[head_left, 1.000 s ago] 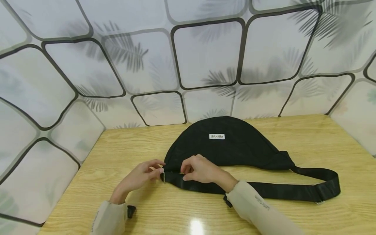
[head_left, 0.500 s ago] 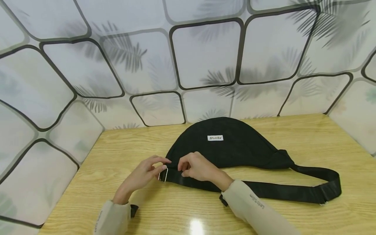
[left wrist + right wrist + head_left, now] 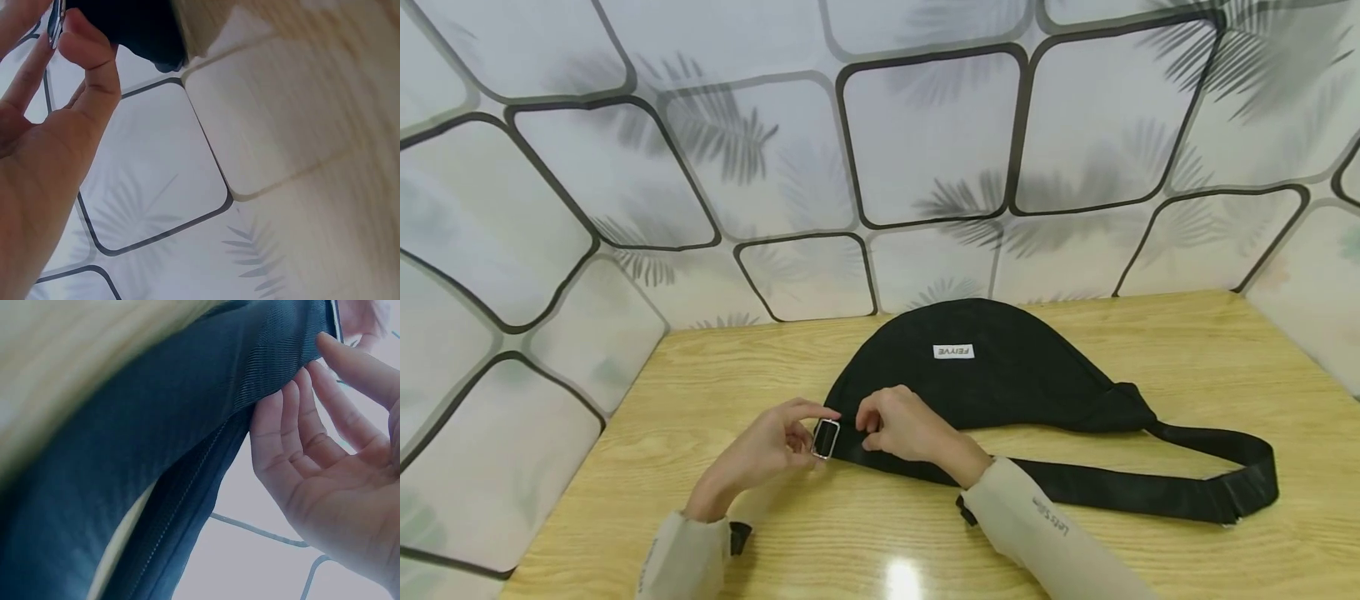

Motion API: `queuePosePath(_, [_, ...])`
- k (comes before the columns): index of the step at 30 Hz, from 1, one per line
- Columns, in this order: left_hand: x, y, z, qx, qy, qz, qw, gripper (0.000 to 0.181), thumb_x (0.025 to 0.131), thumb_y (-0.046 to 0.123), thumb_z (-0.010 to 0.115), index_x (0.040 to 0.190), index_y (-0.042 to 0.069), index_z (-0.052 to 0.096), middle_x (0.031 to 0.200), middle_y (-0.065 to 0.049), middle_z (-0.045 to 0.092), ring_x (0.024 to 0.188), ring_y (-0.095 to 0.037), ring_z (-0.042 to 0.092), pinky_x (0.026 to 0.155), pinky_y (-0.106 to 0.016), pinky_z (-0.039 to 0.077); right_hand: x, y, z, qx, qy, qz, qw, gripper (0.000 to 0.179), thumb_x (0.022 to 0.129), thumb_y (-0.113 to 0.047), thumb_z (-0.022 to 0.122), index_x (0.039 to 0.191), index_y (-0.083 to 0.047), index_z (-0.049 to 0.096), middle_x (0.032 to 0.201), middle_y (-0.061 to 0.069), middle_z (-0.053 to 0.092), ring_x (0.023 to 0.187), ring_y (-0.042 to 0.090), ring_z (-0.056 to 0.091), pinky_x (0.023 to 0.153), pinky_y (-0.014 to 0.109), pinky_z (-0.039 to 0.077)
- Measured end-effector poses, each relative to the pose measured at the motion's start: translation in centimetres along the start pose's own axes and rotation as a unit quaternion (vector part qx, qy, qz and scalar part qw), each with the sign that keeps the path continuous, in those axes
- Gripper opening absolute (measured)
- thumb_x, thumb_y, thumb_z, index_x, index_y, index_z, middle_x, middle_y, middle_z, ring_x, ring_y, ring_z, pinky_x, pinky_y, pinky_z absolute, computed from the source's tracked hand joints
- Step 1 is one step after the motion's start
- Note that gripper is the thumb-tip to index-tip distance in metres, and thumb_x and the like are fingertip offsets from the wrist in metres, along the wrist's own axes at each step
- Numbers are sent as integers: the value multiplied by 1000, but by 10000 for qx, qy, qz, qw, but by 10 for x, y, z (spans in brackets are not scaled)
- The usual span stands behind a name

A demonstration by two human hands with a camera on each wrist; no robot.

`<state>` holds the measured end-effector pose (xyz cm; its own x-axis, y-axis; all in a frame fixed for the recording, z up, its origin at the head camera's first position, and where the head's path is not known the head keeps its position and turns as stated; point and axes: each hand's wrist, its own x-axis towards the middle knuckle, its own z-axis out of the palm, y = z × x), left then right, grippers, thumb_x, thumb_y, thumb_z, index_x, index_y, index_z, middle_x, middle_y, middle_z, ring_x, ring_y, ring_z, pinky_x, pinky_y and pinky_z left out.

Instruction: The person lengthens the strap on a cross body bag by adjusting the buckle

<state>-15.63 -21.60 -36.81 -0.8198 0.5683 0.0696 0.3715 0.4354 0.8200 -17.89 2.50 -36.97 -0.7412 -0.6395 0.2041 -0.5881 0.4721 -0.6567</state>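
A black waist bag point(image 3: 985, 379) with a small white label lies on the table, its curved side towards the wall. At its left end, my left hand point(image 3: 767, 446) holds a silver-rimmed buckle point(image 3: 825, 439) on the strap between thumb and fingers; the buckle's metal edge point(image 3: 57, 25) shows between the fingertips in the left wrist view. Just to the right, my right hand point(image 3: 902, 425) pinches the black webbing strap point(image 3: 275, 356), thumb on one face and fingers behind its edge. The strap runs under the right forearm and loops back to the bag's right end.
The light wood table point(image 3: 820, 542) meets a patterned fabric wall point(image 3: 925, 142) at the back and sides. A second metal slider point(image 3: 1228, 523) sits on the strap's loop at right. Small black pieces show beside both sleeves.
The left hand has tilted the buckle up so that its frame faces the camera. The right hand has shifted slightly left along the strap. The bag has barely moved.
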Motion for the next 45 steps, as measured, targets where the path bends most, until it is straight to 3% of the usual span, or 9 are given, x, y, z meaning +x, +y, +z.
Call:
queuePosePath(7, [1,-3,3,361,110,324,9988,52,78,-13,80,127,-6,64,116,-18,63,74,-10,58,63,-27,51,2,0,0,273,-171,347,9989,13,80,3,82,87,-3,73,68,-6,58,62,5,51,63,24,48])
queuePosePath(14, [2,-4,3,717,161,530,9959,51,82,-5,82,129,-6,62,106,-13,67,75,-9,59,68,-29,53,0,2,0,387,17,410,9984,13,81,5,80,81,-4,71,70,-4,65,63,4,57,63,23,50])
queuePosePath(22, [4,-3,2,746,137,503,9959,52,89,3,78,136,-7,58,129,-23,63,81,-11,62,67,-29,52,0,8,-2,613,122,311,9976,12,85,12,69,88,1,74,79,3,71,69,4,61,65,21,51])
queuePosePath(30, [4,-2,2,575,135,481,9971,51,92,5,75,138,-7,56,129,-23,62,85,-13,62,68,-30,52,2,11,-3,1261,162,498,9906,14,86,14,65,89,3,74,81,6,73,71,5,62,65,21,50])
queuePosePath(35, [5,-1,4,506,162,412,9977,52,91,5,75,138,-5,57,128,-20,63,85,-12,61,69,-30,52,4,10,3,1911,327,867,9772,14,87,15,65,90,4,74,79,6,71,74,7,62,69,24,51])
queuePosePath(41, [7,2,8,538,230,497,9971,50,90,7,77,136,-5,59,122,-18,66,84,-12,62,68,-30,52,5,6,11,2836,529,1356,9478,8,91,9,66,97,7,72,84,6,71,80,11,61,80,32,53])
queuePosePath(45, [9,2,9,626,258,464,9966,51,91,7,76,137,-5,57,118,-15,68,86,-13,62,69,-29,52,5,7,9,3033,432,1460,9406,10,93,5,67,102,8,72,88,6,72,85,13,62,85,35,52])
